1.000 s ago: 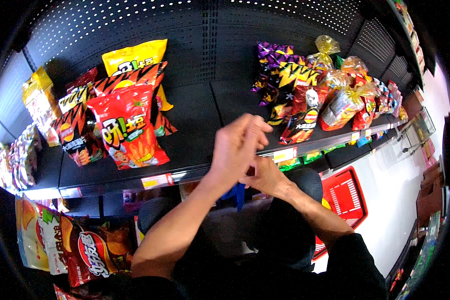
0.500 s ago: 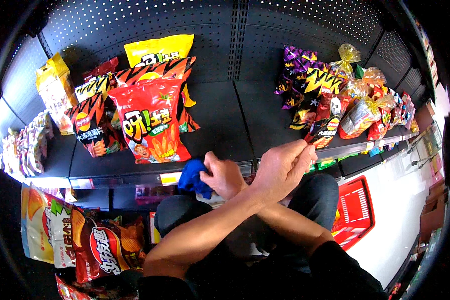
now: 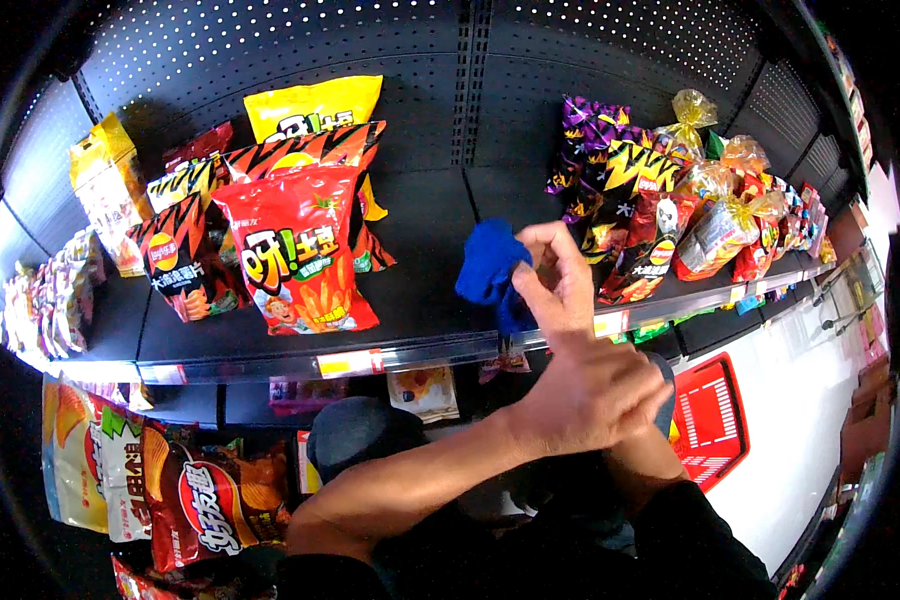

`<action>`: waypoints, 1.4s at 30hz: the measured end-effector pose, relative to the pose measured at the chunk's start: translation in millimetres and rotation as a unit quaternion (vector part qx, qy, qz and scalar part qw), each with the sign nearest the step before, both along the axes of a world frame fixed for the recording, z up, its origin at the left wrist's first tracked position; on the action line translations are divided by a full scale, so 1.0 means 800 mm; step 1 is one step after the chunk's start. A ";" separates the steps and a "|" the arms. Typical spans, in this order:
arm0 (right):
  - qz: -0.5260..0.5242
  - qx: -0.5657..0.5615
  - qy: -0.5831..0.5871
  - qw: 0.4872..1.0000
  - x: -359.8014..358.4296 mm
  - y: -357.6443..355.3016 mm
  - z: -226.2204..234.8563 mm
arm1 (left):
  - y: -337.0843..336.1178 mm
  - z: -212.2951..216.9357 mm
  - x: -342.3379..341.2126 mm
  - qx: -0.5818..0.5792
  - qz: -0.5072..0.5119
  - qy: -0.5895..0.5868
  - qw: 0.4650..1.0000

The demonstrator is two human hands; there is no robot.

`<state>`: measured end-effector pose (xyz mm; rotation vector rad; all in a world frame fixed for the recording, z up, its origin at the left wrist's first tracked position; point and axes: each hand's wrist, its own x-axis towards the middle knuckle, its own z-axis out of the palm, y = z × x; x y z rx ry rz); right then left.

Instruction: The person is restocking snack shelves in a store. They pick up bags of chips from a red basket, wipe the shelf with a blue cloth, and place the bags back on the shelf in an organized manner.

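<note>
My right hand point(image 3: 558, 285) is raised in front of the middle shelf, its thumb and fingers closed on a bunched blue cloth point(image 3: 492, 262). The cloth hangs at the shelf's front edge, over bare black shelf. My left hand point(image 3: 595, 395) crosses in front of my right wrist, with its fingers curled in. Whatever those fingers hold, if anything, is hidden. Left of the cloth stands a red snack bag point(image 3: 295, 250), among black-and-orange and yellow bags. Right of my right hand, a dark red snack bag point(image 3: 650, 245) leans at the shelf front.
The black shelf point(image 3: 425, 230) has a perforated back panel and a price-label rail. Tied clear bags point(image 3: 715, 235) and purple packets point(image 3: 590, 140) stand at right. Larger chip bags point(image 3: 210, 500) fill the lower left. A red basket point(image 3: 710, 420) sits on the white floor.
My right hand has carried the blue cloth up and to the right, from the shelf's front edge. My left hand has dropped lower and now overlaps my right wrist.
</note>
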<state>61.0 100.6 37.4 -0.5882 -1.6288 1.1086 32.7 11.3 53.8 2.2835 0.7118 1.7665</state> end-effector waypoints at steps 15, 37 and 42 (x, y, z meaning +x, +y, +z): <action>0.069 0.308 -0.406 0.858 -0.028 0.007 -0.047 | -0.008 -0.018 0.017 -0.008 -0.036 0.051 0.998; -0.150 0.413 -0.410 0.799 -0.172 0.211 -0.114 | 0.038 0.009 -0.025 -0.255 -0.111 -0.118 0.953; -0.150 0.399 -0.424 0.799 -0.185 0.254 -0.115 | 0.044 0.014 -0.042 -0.377 -0.104 -0.126 0.912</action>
